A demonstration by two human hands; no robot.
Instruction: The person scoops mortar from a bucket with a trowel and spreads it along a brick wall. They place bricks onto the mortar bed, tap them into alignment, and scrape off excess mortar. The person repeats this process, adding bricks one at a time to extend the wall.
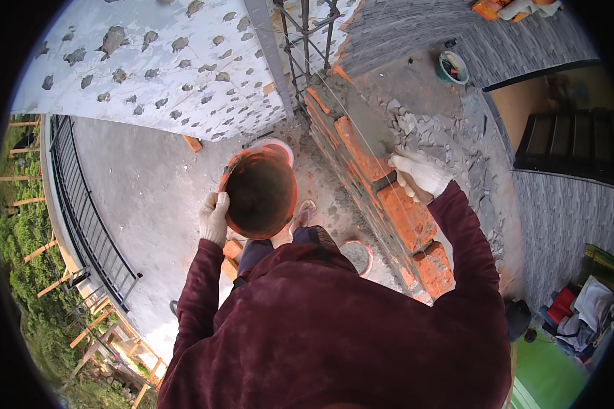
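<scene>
Bucket (260,194), orange, dark grey inside, grasped at its left edge by gloved fingers of the left hand (215,218), left of a part-built brick wall (351,187). Right hand (423,174), also gloved, at the wall's orange bricks (408,219), fingers bent, impossible to tell whether gripping anything; apparently a bricklaying step, with a steady bucket and evenly placed mortar (372,129) likely needed next. Farther out, grey rubble (419,128) to the right, black railing (92,204) to the left.
</scene>
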